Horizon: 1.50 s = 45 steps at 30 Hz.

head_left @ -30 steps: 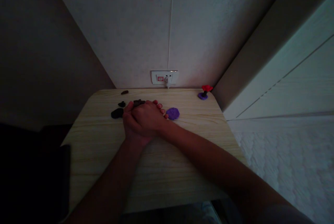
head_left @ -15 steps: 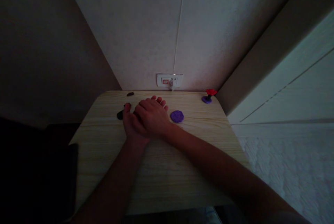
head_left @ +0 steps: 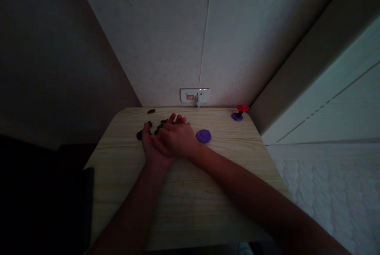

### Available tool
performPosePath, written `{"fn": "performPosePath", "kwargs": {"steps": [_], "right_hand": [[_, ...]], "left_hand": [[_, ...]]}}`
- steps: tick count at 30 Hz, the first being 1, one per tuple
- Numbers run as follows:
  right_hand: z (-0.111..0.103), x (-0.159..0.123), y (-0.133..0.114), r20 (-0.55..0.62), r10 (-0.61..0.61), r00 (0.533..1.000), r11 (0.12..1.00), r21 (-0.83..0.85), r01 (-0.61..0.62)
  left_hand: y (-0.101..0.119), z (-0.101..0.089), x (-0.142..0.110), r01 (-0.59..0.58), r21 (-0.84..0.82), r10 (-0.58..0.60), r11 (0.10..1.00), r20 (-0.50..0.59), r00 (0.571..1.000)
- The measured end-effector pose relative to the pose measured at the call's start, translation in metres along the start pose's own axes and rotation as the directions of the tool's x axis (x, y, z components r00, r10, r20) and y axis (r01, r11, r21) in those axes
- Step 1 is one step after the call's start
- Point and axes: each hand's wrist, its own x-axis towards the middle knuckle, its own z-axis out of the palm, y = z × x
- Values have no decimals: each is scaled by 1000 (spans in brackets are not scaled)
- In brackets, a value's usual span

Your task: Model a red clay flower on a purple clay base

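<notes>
My right hand lies flat across my left hand, palm on palm, low over the far part of a small light wooden table. Both hands have their fingers stretched out. Small dark clay bits show just past the fingertips. Anything between the palms is hidden. A dark clay lump sits by my left thumb. A flat purple clay disc lies just right of my right hand.
A little red clay flower on a purple base stands at the far right corner. Another dark clay piece lies near the far edge. A wall socket sits behind the table. White quilted bedding is on the right, a dark object on the left.
My right hand has slid forward over the left and then a little back, and its fingers have straightened. The view has shifted, so the table sits slightly lower and further right in the picture.
</notes>
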Motion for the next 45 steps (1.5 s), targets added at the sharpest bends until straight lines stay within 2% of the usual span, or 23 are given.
{"fn": "performPosePath", "kwargs": {"steps": [5,12,20,23,25,30,45], "right_hand": [[6,2,6,-134,30,990,999,46,-24],[11,3,11,-189,-90,978,995,17,95],[2,6,12,-312,-42,949,997,52,61],[2,6,12,-290,-7,957,998,65,27],[4,6,12,-232,1,973,998,60,13],[6,6,12,-74,-69,995,996,43,72],[-5,2,12,-23,57,998,998,28,-57]], "left_hand": [[4,1,0,61,3,-61,998,21,998],[14,0,4,47,-21,-48,999,-38,998],[16,-7,0,43,17,-41,999,-82,996],[9,2,-3,75,37,-75,996,-4,997],[3,10,-4,101,68,-105,993,52,993],[-5,17,-5,159,117,-169,980,87,982],[-8,10,-8,205,136,-224,969,142,964]]}}
